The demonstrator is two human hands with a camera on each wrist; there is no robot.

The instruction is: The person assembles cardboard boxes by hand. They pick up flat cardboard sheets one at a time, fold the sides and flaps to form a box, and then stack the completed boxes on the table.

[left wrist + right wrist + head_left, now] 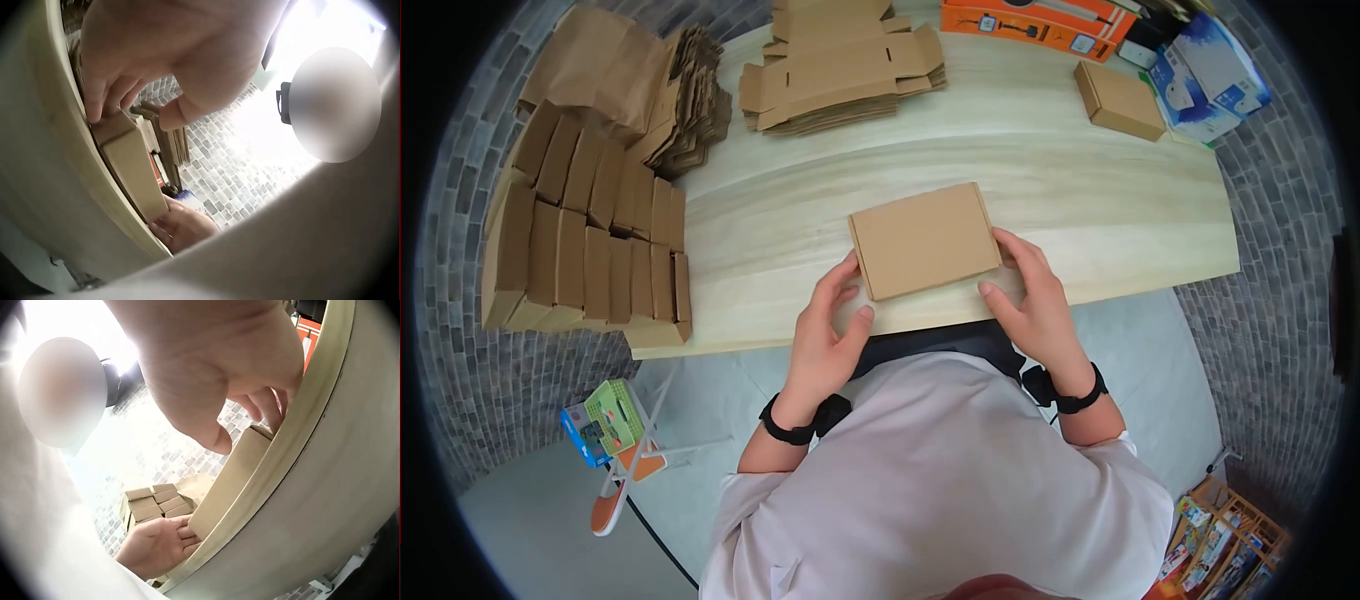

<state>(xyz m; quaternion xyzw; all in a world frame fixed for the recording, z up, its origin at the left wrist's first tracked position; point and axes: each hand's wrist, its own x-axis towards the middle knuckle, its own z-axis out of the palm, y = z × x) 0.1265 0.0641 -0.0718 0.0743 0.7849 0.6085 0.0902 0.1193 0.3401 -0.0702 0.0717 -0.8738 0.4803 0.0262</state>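
Note:
A closed flat cardboard box (925, 240) lies on the table, slightly tilted in the head view. The left hand (825, 335) is at its left edge, fingertips touching that side, thumb apart from it. At the right edge is the right hand (1035, 300), its fingers against the side and its thumb near the front corner. In the left wrist view the left hand (169, 56) has its fingers at the end of the box (134, 169). The right wrist view shows the right hand (219, 375) with relaxed, bent fingers by the other end of the box (231, 481).
Rows of folded boxes (570, 260) stand at the left of the table (780, 220), beside stacked flat cardboard (690, 110). More unfolded cardboard (840, 75) lies at the back. A small box (1120, 100), an orange box (1030, 30) and a blue-white package (1205, 80) are back right.

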